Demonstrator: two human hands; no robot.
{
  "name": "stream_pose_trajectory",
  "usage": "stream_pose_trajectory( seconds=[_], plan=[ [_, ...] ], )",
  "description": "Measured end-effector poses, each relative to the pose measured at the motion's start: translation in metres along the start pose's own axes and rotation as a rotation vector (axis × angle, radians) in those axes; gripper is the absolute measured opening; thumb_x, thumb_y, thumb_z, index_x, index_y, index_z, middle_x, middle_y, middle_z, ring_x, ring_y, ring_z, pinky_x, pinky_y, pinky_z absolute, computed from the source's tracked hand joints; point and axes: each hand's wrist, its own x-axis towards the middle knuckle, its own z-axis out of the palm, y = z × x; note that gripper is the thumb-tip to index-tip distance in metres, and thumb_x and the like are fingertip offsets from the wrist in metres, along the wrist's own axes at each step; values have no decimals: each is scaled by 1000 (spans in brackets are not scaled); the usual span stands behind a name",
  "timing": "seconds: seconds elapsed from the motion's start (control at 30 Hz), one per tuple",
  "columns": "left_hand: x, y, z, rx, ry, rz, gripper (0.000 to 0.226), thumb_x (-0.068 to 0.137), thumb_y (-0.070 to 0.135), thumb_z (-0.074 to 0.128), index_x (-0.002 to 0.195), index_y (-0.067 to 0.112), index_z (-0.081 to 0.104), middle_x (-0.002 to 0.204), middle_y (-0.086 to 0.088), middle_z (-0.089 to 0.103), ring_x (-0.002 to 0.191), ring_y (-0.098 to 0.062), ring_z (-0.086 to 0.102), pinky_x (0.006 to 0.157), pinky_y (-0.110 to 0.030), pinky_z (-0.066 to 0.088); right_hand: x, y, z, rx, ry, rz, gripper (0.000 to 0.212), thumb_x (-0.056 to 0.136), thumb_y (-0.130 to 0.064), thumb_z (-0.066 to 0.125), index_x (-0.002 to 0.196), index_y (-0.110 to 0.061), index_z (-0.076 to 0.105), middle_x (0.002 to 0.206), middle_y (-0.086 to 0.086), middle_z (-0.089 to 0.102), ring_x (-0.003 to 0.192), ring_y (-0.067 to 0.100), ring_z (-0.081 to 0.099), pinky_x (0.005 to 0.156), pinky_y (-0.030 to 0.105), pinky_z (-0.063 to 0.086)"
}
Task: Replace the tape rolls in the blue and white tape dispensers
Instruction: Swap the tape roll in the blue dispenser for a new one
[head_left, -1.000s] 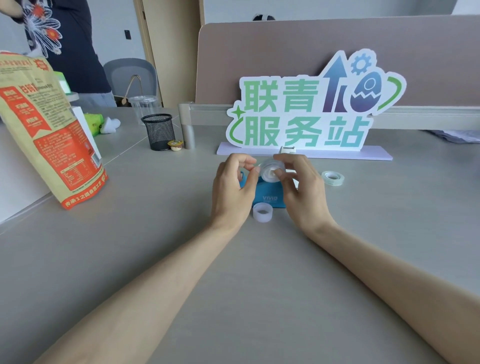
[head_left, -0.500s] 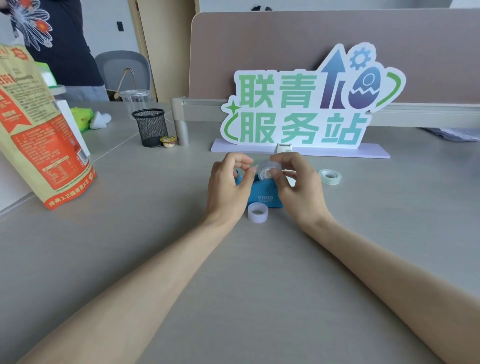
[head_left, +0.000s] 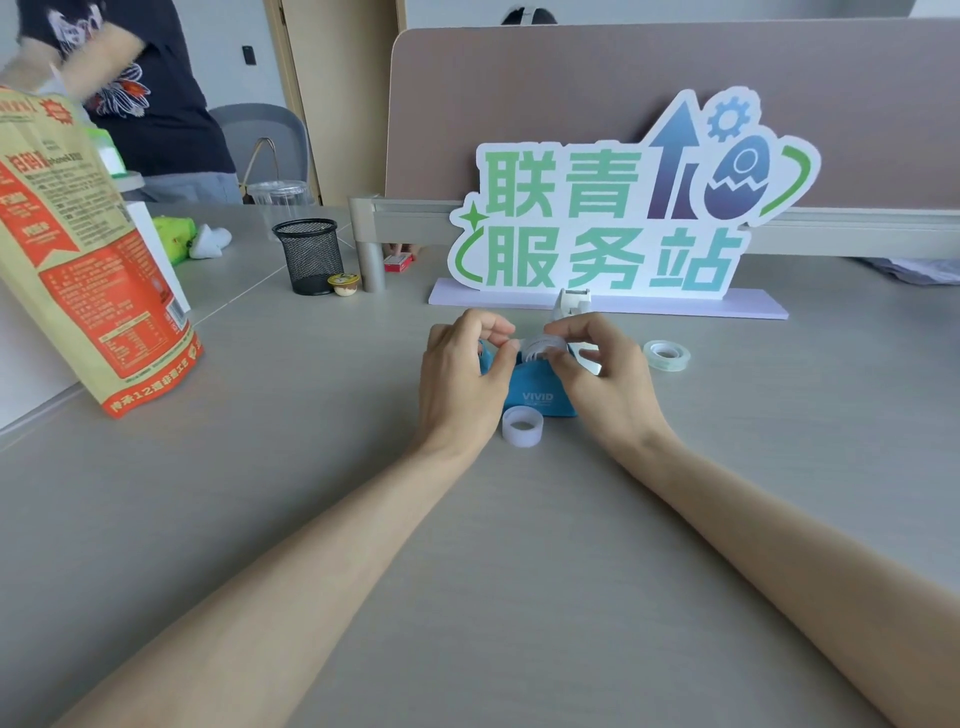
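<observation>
A: Grey desk (head_left: 260, 519), mid-surface. Left hand (head_left: 460, 384) has its fingers pinched narrow at the edge of the tape roll (head_left: 540, 347); right hand (head_left: 605, 384) pinches the roll's other side. Roll sits over the blue dispenser (head_left: 537, 397).

B: Risks?

A: Likely a loose end sticking to fingertips, or the roll seating crooked. Empty core (head_left: 522, 426) touching the dispenser's near side could get knocked. White dispenser (head_left: 571, 302) behind, spare roll (head_left: 666, 355) toward the right edge, both untouched.
</observation>
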Motion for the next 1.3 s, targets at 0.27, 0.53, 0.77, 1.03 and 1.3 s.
stream_pose_trajectory(
  seconds=[0.27, 0.53, 0.77, 1.03, 1.3],
  plan=[
    [0, 0, -1, -6, 6, 6, 9, 87, 15, 62, 95, 18, 60, 79, 25, 54, 99, -16, 51, 84, -30, 44, -1, 1, 1, -36, 87, -26, 23, 88, -4, 52, 91, -18, 69, 102, -5, 66, 97, 7, 59, 86, 15, 43],
    [0, 0, -1, -8, -6, -21, 11, 87, 15, 63, 98, 16, 60, 77, 24, 53, 101, -16, 50, 82, -27, 42, -1, 5, 2, -97, 108, -87, 30, 85, 3, 50, 88, -15, 73, 93, -12, 63, 89, 2, 59, 76, 10, 44],
    [0, -1, -1, -17, -6, -32, 12, 87, 14, 62, 98, 17, 60, 77, 22, 54, 101, -16, 50, 81, -23, 39, -2, 4, 3, -132, 102, -97, 34, 85, 3, 48, 91, -17, 74, 101, -5, 65, 93, 7, 59, 78, 12, 44],
    [0, -2, 1, -11, -3, -19, 13, 87, 15, 62, 99, 18, 58, 76, 21, 54, 100, -16, 49, 82, -25, 40, -5, 1, 3, -182, 131, -104, 34, 86, 2, 51, 95, -18, 77, 95, -9, 57, 89, 11, 59, 76, 31, 49],
    [0, -1, 0, -19, 9, -28, 15, 87, 13, 61, 101, 17, 58, 77, 22, 53, 99, -16, 49, 80, -22, 38, -5, 2, 4, -231, 122, -162, 35, 85, 2, 50, 99, -15, 76, 95, -6, 59, 86, 15, 60, 72, 29, 49]
  ],
)
